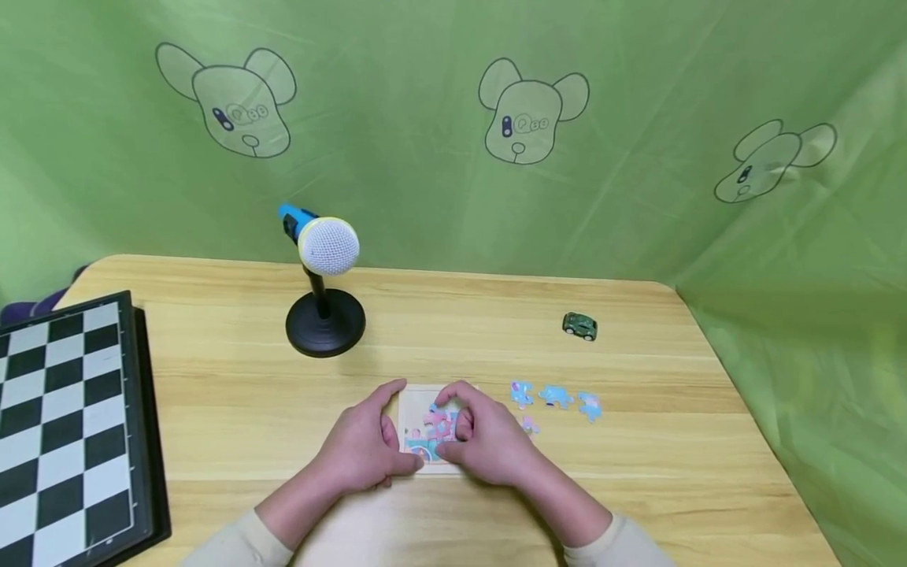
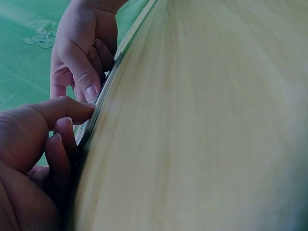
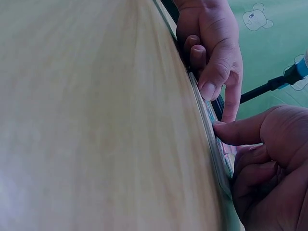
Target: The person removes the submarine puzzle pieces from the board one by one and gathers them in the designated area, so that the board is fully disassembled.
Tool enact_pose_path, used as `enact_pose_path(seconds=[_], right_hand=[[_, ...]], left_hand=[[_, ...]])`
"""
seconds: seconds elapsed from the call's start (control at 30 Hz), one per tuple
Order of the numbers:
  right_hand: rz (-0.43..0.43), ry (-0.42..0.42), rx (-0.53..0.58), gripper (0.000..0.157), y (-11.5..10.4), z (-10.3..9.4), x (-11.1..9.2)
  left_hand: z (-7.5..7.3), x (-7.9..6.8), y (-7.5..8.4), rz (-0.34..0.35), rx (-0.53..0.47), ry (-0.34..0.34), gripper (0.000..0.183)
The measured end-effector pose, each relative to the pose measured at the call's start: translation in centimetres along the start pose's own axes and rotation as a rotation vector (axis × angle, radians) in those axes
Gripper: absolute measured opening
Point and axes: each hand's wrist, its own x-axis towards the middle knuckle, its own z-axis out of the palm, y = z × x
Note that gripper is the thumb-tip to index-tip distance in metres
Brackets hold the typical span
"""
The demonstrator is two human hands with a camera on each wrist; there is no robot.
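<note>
A small square puzzle board (image 1: 418, 403) lies on the table, with joined pink and blue jigsaw pieces (image 1: 441, 426) in its lower part. My left hand (image 1: 360, 447) grips the board's left side, thumb over the near edge and index finger at the far left corner. From the right, my right hand (image 1: 496, 438) reaches over the board, its bent index finger and thumb on either side of a puzzle piece, partly hidden by the fingers. In the right wrist view, the right thumb (image 3: 240, 132) touches down near the board's edge and the other fingers are curled.
Several loose jigsaw pieces (image 1: 556, 396) lie right of the board. Behind them sits a green toy car (image 1: 580, 325). A microphone (image 1: 329, 246) on a black stand (image 1: 325, 324) is at the back left. A chessboard (image 1: 67, 433) fills the left side. Green cloth (image 1: 397, 157) hangs behind.
</note>
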Motion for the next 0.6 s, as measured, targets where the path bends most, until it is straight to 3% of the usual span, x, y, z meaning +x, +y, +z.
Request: enact_pose_path(seconds=[0.3,0.6], right_hand=[[0.002,-0.019,-0.039,0.043,0.18,-0.14,0.02],[-0.062,-0.029,-0.012,0.040,0.38,-0.44,-0.31]], left_hand=[[-0.06,-0.01,0.15,-0.002,0.009,0.001,0.103],[-0.01,-0.05,0.08,-0.001,-0.002,-0.002,0.102]])
